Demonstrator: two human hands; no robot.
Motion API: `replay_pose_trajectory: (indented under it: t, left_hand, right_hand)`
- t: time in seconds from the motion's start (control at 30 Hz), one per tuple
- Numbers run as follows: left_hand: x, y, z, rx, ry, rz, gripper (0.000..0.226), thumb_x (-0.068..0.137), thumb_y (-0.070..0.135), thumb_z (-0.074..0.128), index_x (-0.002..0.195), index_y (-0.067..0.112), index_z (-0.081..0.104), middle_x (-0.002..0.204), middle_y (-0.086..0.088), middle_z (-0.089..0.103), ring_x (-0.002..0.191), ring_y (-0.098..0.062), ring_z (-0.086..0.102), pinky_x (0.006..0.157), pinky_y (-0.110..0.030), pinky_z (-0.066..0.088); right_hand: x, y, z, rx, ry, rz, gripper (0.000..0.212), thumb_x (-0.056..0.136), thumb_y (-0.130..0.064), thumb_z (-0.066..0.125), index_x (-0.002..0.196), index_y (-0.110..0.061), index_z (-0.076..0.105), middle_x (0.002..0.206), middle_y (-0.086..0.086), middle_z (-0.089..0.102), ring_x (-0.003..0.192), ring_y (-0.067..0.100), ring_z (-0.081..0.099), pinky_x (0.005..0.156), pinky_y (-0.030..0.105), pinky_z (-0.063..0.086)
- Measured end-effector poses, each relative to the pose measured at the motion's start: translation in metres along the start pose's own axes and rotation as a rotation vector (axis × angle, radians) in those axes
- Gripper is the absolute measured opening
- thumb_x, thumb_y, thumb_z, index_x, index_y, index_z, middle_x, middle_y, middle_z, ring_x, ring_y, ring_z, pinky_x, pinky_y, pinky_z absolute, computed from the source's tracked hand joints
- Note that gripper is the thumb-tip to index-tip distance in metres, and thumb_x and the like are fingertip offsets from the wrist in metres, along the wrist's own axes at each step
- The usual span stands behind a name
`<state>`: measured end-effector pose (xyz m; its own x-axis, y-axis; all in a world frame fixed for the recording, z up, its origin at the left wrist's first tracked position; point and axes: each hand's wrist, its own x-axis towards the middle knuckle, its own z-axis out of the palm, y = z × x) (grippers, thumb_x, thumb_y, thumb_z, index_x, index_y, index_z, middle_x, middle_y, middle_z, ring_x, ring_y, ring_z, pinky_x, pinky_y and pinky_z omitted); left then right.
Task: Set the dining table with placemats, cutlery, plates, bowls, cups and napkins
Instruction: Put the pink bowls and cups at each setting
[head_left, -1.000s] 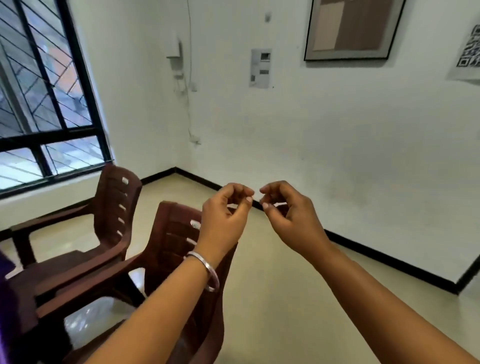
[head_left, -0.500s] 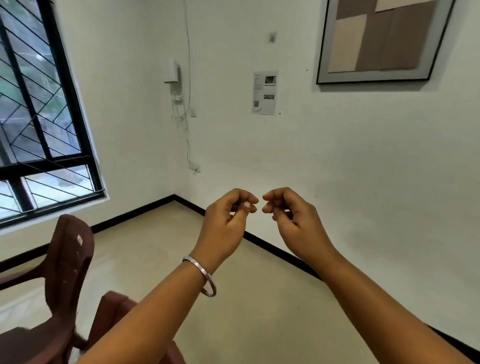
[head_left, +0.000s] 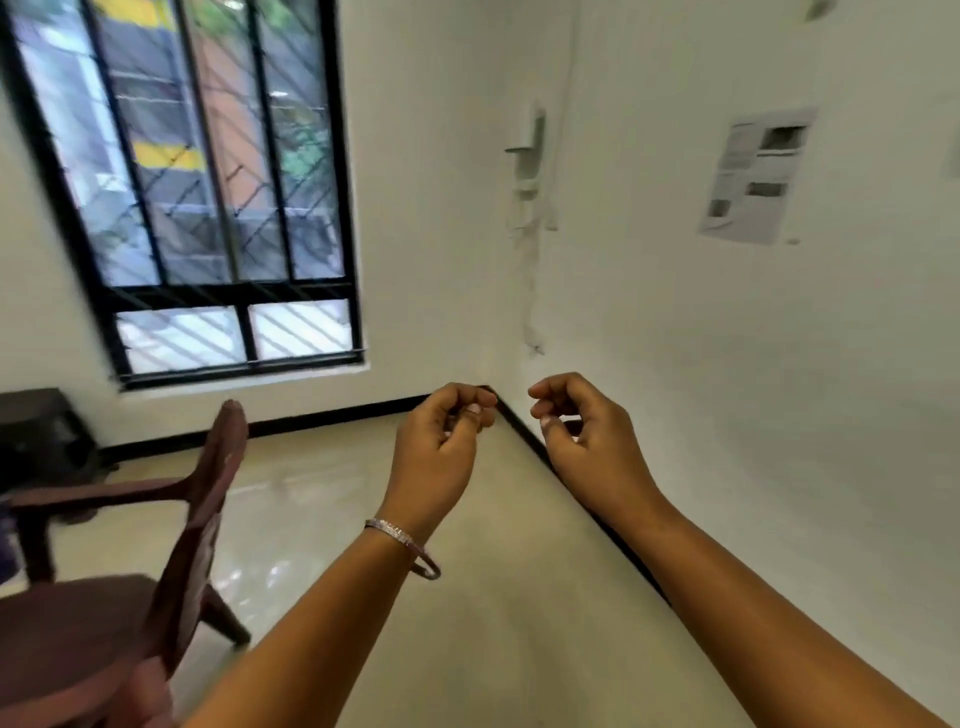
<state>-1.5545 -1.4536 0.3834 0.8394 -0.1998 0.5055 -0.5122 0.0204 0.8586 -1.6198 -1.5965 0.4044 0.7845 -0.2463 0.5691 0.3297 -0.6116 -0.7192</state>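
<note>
No dining table, placemat, cutlery, plate, bowl, cup or napkin is in view. My left hand (head_left: 441, 447) is raised in front of me with its fingers curled into a loose fist, a silver bangle on the wrist. My right hand (head_left: 587, 441) is held up beside it, a small gap apart, fingers also curled in. Neither hand holds anything that I can see. Both hover over the bare floor near the room's corner.
A brown plastic armchair (head_left: 171, 545) stands at the lower left, its back towards me. A black-framed barred window (head_left: 208, 208) fills the left wall. A printed paper sheet (head_left: 753, 176) hangs on the white right wall. A dark object (head_left: 41, 431) sits below the window.
The view has swung left towards the window and the corner. My hands have drifted slightly apart. Only one chair shows now, and the framed picture has left the view.
</note>
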Motion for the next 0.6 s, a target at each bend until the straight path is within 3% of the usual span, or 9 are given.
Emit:
replay_pose_trajectory:
  t: [0.07,0.2,0.3,0.4,0.6]
  left_hand:
    - [0.02,-0.024,-0.012,0.048,0.081,-0.046,0.023,0.096,0.007,0.049,0.091,0.021,0.067,0.089,0.007,0.07,0.083,-0.003,0.066,0.064,-0.009,0.045]
    - [0.078,-0.072,-0.054,0.114,0.264,-0.064,0.023,0.094,0.004,0.05,0.091,0.018,0.068,0.083,0.005,0.069,0.076,0.001,0.064,0.063,-0.009,0.045]
    - [0.126,-0.107,-0.09,0.153,0.357,-0.07,0.024,0.094,0.005,0.051,0.091,0.02,0.069,0.081,0.004,0.069,0.077,-0.002,0.065,0.063,-0.012,0.047]
    - [0.184,-0.139,-0.128,0.17,0.413,-0.085,0.024,0.094,0.004,0.051,0.09,0.02,0.069,0.081,0.001,0.07,0.075,-0.004,0.065,0.063,-0.014,0.048]
    - [0.301,-0.2,-0.184,0.206,0.474,-0.094,0.022,0.093,0.005,0.053,0.091,0.02,0.07,0.082,0.0,0.069,0.076,-0.008,0.064,0.065,-0.016,0.05]
  right_hand:
    - [0.031,0.021,0.028,0.045,-0.052,-0.017,0.025,0.086,0.001,0.054,0.101,-0.017,0.062,0.091,-0.007,0.064,0.086,0.005,0.06,0.07,0.017,0.05]
    - [0.097,0.048,0.103,0.162,-0.205,-0.1,0.024,0.085,0.0,0.058,0.1,-0.019,0.061,0.089,-0.005,0.061,0.078,0.004,0.057,0.065,0.009,0.044]
    - [0.149,0.064,0.159,0.217,-0.258,-0.157,0.025,0.085,0.004,0.056,0.1,-0.015,0.062,0.087,-0.004,0.061,0.081,0.005,0.058,0.067,0.01,0.046]
    - [0.212,0.078,0.215,0.271,-0.292,-0.16,0.027,0.085,0.006,0.053,0.099,-0.015,0.061,0.085,0.001,0.061,0.081,0.01,0.059,0.069,0.019,0.051]
    - [0.333,0.102,0.32,0.308,-0.328,-0.185,0.027,0.087,0.006,0.05,0.1,-0.015,0.062,0.085,-0.001,0.063,0.081,0.005,0.058,0.063,0.01,0.043]
